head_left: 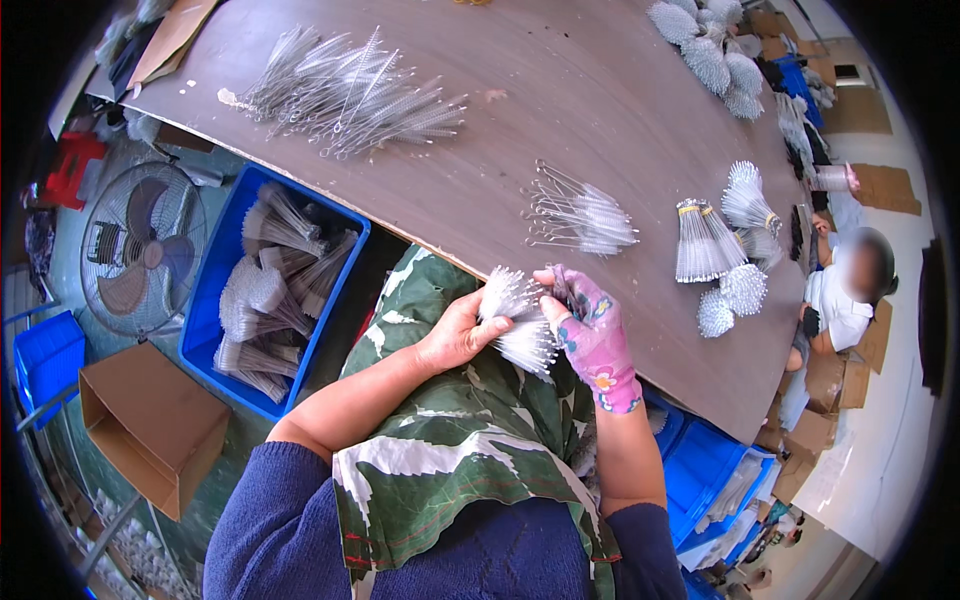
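Note:
My left hand (458, 334) is wrapped round a bundle of thin wire brushes (524, 342) with clear bristles, held just off the table edge above my lap. The bundle's ends fan out towards my right hand (597, 335), which wears a pink flowered glove with bare fingertips. Its thumb and fingers are curled in at the bundle's right side; what they pinch is too small to make out. Just beyond my hands lies a small loose pile of looped wire brushes (590, 218) on the brown table (530, 110).
A larger brush pile (350, 92) lies far left; banded bundles (705, 240) stand at right, more (708, 55) at far right. Beside me are a blue crate (192, 318) of bundles, a fan (148, 250) and a cardboard box (150, 415). Another person (838, 300) sits beyond the table's right.

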Motion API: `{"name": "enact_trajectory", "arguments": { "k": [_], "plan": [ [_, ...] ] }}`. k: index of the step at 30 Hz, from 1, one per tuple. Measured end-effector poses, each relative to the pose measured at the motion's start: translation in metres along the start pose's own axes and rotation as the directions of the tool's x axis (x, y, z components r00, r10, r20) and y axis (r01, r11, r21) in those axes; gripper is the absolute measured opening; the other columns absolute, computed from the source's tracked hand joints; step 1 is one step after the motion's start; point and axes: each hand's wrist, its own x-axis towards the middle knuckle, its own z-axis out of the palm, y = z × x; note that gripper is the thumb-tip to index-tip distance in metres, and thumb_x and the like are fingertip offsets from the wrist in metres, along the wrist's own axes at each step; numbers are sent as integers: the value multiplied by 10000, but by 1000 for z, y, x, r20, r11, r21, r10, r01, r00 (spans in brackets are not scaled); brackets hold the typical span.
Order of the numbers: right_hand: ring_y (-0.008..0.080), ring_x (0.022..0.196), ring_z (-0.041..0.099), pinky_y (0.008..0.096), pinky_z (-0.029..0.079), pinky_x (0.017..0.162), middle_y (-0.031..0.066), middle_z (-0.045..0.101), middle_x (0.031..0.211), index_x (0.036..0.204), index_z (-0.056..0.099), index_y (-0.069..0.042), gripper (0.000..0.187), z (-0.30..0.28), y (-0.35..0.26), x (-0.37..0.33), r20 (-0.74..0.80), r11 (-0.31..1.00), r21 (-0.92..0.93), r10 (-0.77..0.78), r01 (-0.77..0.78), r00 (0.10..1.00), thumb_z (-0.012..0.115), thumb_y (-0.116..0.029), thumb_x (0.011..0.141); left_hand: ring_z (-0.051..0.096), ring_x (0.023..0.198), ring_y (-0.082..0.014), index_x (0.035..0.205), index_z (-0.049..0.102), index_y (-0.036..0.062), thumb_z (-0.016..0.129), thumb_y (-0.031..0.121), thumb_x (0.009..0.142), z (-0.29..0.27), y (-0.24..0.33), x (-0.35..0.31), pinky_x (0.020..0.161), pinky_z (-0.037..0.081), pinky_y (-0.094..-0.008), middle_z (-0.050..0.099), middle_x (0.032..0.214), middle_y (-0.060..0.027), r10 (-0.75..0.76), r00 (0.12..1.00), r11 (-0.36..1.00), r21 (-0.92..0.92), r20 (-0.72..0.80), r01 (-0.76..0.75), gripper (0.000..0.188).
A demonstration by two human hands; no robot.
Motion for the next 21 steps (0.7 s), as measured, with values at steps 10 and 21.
{"name": "enact_trajectory", "arguments": {
  "k": [10, 21],
  "plan": [
    [80, 834, 556, 215, 442, 743, 24, 590, 920, 996, 547, 14, 164, 1, 5, -7, -71, 992, 107, 75, -67, 995, 557, 20, 832, 493, 1008, -115, 1197, 477, 4, 550, 259, 894, 4, 2, -1, 910, 390, -288, 562, 1085, -43, 68, 997, 996, -58, -24, -69, 402],
    [116, 766, 573, 234, 449, 682, 50, 589, 850, 921, 579, 33, 150, -13, -4, 3, 70, 868, -439, -225, 233, 972, 613, 5, 777, 507, 938, -89, 1099, 555, 8, 479, 242, 933, -4, -4, -2, 856, 413, -267, 593, 992, -12, -32, 998, 999, 15, 62, 31, 297]
  ]
}}
